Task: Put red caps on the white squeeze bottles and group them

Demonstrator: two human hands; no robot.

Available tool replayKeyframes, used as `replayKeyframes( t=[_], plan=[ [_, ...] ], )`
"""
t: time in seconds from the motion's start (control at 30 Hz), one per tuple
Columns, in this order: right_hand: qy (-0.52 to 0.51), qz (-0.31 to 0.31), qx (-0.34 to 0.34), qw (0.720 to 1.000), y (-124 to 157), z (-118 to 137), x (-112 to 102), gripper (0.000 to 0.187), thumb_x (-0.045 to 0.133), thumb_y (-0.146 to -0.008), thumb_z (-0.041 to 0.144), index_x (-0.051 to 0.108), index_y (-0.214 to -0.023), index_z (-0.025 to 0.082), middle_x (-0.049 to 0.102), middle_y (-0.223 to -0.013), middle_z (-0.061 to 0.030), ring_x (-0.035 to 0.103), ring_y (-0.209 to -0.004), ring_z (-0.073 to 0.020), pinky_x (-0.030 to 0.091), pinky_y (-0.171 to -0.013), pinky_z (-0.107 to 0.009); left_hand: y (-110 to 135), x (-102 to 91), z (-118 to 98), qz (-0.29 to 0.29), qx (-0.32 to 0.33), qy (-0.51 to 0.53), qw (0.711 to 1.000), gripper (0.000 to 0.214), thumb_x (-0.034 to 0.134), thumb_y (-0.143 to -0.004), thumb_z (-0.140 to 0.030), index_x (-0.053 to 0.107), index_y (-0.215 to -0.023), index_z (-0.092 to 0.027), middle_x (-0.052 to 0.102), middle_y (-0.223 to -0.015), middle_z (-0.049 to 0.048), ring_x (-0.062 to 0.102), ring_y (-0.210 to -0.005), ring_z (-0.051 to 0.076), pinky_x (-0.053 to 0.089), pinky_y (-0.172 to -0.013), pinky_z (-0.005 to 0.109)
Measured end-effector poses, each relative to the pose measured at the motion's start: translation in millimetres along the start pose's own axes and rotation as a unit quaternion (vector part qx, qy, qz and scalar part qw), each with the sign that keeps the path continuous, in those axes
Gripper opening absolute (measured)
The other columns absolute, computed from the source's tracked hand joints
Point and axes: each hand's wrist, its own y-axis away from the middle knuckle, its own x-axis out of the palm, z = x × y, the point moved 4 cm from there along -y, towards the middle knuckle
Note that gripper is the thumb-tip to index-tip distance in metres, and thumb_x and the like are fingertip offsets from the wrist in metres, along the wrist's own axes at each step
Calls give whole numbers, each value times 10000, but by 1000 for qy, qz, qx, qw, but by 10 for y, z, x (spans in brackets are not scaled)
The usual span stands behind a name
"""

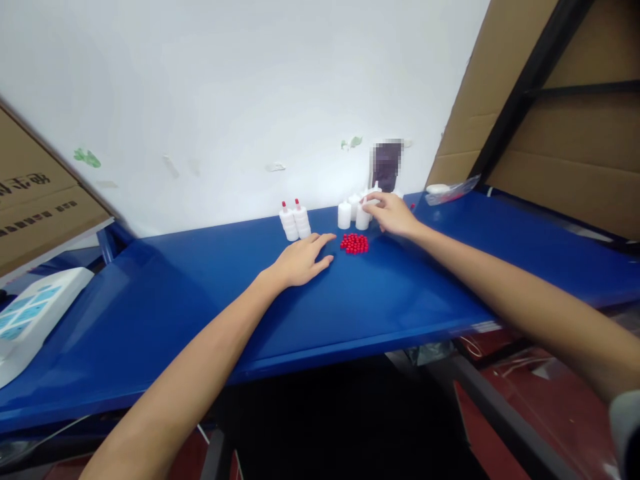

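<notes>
- Closest up is the smooth blue table (210, 293), with the bare left forearm (215, 353) and right forearm (500, 283) angling in over its front edge, both stretched fairly far forward.
- Left hand (301, 260) next: imo it's well placed to steady something or pick up small bits. It's palm down on or just over the tabletop, fingers spread, nothing in it.
- Just past those fingertips is a loose pile of small red plastic caps (355, 243). I'd take them singly from the edge so they don't scatter.
- Right hand (393, 212) is beyond the pile: wrist bent, thumb and fingers curled in around the top of an upright white plastic bottle (363, 219). Can't tell if it's actually pinching. I'd lift straight up so the neighbours don't topple.
- Those neighbours, more uncapped-looking white bottles (344, 215), stand beside and behind it.
- Off to the left, two ridged white bottles with red tips (303, 222) stand side by side near the white wall (240, 100).
</notes>
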Motion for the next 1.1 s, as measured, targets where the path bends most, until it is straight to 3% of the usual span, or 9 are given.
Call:
replayKeyframes(
  t=[0.1, 0.27, 0.43, 0.57, 0.67, 0.83, 1.1],
  plan=[
    [57, -20, -17, 998, 64, 58, -133, 262, 545, -823, 297, 723, -977, 181, 612, -611, -15, 580, -566, -196, 448, -638, -342, 16, -20, -56, -4, 8, 7, 1000, 562, 382, -1016, -464, 355, -1529, -238, 584, -1307, 120, 624, -1108, 268, 508, -942, 414],
    [111, -22, -25, 993, 172, 106, -298, 223, 563, -795, 268, 742, -897, 179, 661, -695, -46, 596, -681, -218, 430, -708, -348, 8, 26, -46, -11, 4, 24, 1000, 557, 369, -1012, -523, 408, -1498, -253, 584, -1183, 103, 623, -1007, 255, 518, -899, 417],
    [125, -41, -49, 990, 152, 100, -280, 173, 590, -786, 271, 730, -840, 185, 619, -690, -45, 571, -698, -222, 415, -709, -356, -4, 51, -74, 11, 22, -10, 1000, 588, 369, -1005, -512, 401, -1520, -231, 517, -1325, 147, 546, -1174, 311, 467, -1020, 489],
    [55, -75, -62, 994, 83, 12, -182, 92, 612, -750, 248, 686, -767, 196, 617, -792, -56, 577, -812, -236, 439, -775, -370, -18, 51, -146, 54, 26, -30, 998, 614, 353, -1001, -418, 292, -1581, -227, 298, -1610, 154, 319, -1436, 390, 330, -1137, 596],
    [-69, -66, -34, 995, 52, -69, -75, 58, 608, -730, 239, 646, -747, 198, 631, -781, -38, 586, -795, -220, 458, -769, -361, -30, 65, -160, 81, 16, -22, 996, 645, 341, -984, -362, 233, -1601, -208, 196, -1671, 139, 226, -1495, 392, 283, -1157, 615],
    [-214, -35, -4, 976, 53, -87, 95, 47, 613, -730, 227, 631, -762, 197, 668, -762, -19, 612, -773, -194, 480, -773, -341, -57, 100, -145, 87, 8, -10, 996, 641, 308, -973, -316, 233, -1600, -203, 290, -1644, 136, 298, -1466, 365, 299, -1139, 608],
    [-224, -12, 31, 974, 145, -28, 155, 22, 595, -774, 191, 616, -779, 194, 674, -719, -24, 637, -708, -179, 464, -660, -293, -80, 114, -172, 75, 9, -37, 996, 628, 301, -970, -333, 294, -1582, -192, 353, -1602, 138, 350, -1417, 356, 320, -1126, 573]
  ],
)
